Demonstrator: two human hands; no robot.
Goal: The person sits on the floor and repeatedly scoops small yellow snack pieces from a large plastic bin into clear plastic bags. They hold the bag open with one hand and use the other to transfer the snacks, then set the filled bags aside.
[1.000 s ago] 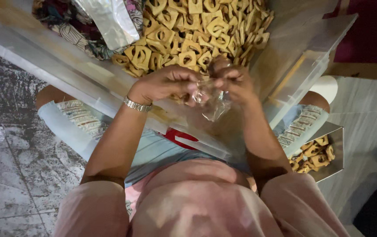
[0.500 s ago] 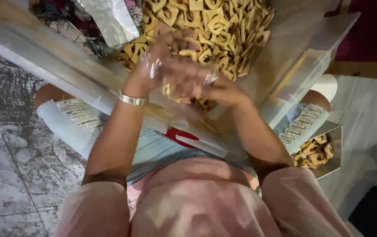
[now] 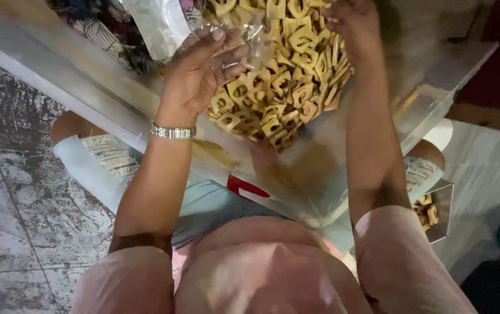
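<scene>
Mottled grey tiled floor [image 3: 11, 227] at left; pale ribbed mat [image 3: 488, 174] at right.

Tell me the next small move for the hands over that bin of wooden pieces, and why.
Probably the right hand should close on a few wooden pieces and bring them to the clear plastic bag. It already rests on the pile in the clear bin, while the left hand holds the bag just above the pieces. Whether the bag's mouth is open cannot be told.
</scene>
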